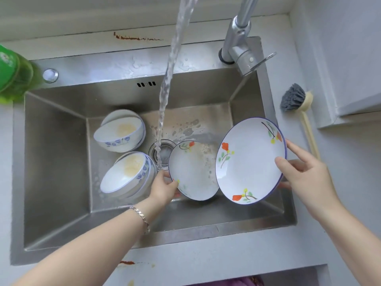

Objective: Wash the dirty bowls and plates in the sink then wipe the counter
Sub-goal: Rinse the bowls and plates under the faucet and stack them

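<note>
Gripping smaller plate [191, 172] with left hand [165, 186], larger plate [247, 162] with right hand [305, 174], centre-right; could slip wet, clash and chip.

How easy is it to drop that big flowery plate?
Probably fairly easy. The big plate looks glossy and the tap is running, so it is likely slippery. The right hand holds it only at one edge, tilted over the sink, so it could tip. It looks like ceramic, so a fall would likely chip it.
</note>
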